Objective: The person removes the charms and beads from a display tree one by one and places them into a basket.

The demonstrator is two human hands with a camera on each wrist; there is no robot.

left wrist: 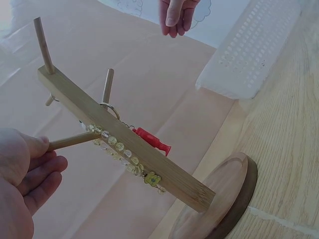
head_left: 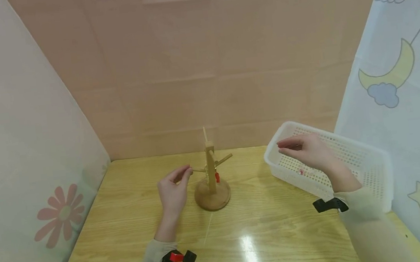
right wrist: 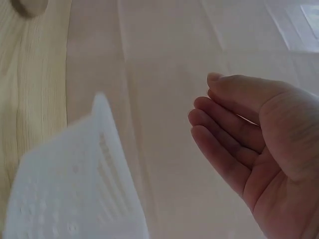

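Nearest the lens, the left hand [left wrist: 20, 179] pinches a side peg of the small wooden peg stand with a round base [head_left: 211, 178], steadying it mid-table; a yellow bead chain [left wrist: 122, 152] and red charm [left wrist: 152, 140] hang from its post. Further out, the right hand [head_left: 307, 150], fingers relaxed and empty, hovers over the white perforated plastic basket [head_left: 370, 169].

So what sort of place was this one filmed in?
Probably a makeshift tabletop recording booth: a wooden table walled by plain pink sheeting and printed curtains, with only a wooden peg stand and white basket.
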